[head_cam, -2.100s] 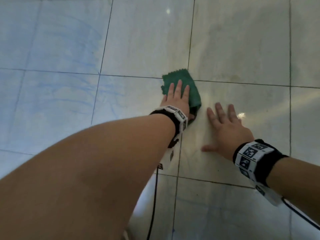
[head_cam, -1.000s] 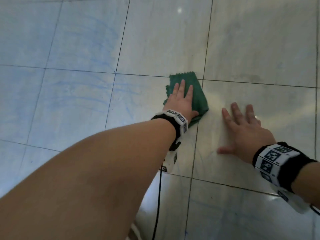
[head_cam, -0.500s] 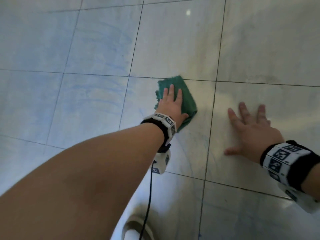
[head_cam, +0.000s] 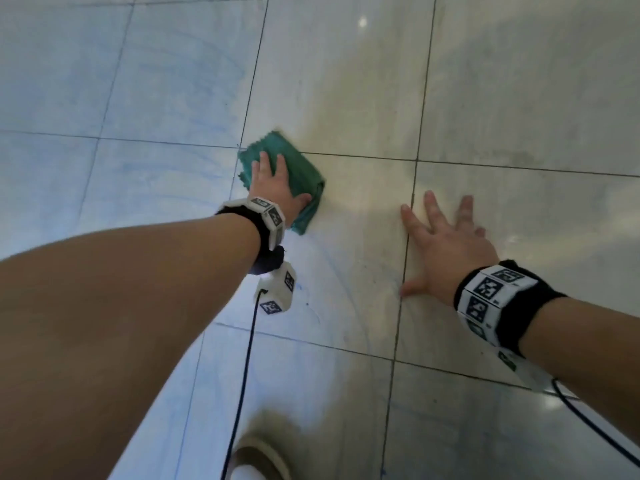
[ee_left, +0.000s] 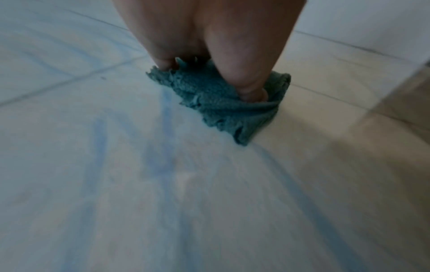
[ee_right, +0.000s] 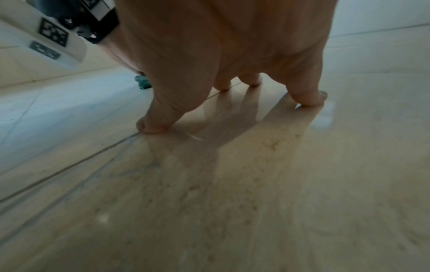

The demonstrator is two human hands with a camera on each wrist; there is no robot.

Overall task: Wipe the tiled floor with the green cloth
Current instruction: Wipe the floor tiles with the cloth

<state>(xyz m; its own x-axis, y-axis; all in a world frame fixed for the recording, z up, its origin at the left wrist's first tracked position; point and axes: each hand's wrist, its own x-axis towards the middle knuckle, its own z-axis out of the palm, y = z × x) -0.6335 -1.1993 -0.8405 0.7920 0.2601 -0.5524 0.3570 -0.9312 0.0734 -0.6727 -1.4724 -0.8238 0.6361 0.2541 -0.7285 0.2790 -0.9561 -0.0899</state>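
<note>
The green cloth (head_cam: pixel 306 174) lies bunched on the pale tiled floor (head_cam: pixel 346 81), beside a crossing of grout lines. My left hand (head_cam: pixel 273 183) presses flat on it with straight fingers, thumb at the cloth's right edge. In the left wrist view the thumb (ee_left: pixel 250 86) digs into the folds of the cloth (ee_left: pixel 221 108). My right hand (head_cam: pixel 446 244) rests flat on the bare floor to the right, fingers spread, holding nothing. Its fingertips (ee_right: pixel 152 127) touch the tile in the right wrist view, where a sliver of cloth (ee_right: pixel 142 83) shows behind.
Faint blue streaks (head_cam: pixel 145 84) mark the tiles at left and trail behind the cloth (ee_left: pixel 163 128). Black cables (head_cam: pixel 242 375) hang from both wrist bands. A sandal (head_cam: pixel 263 459) shows at the bottom edge. Open floor lies all around.
My left hand has slid the cloth leftward across one tile to the grout line on that tile's left side. The right hand has stayed planted on the floor.
</note>
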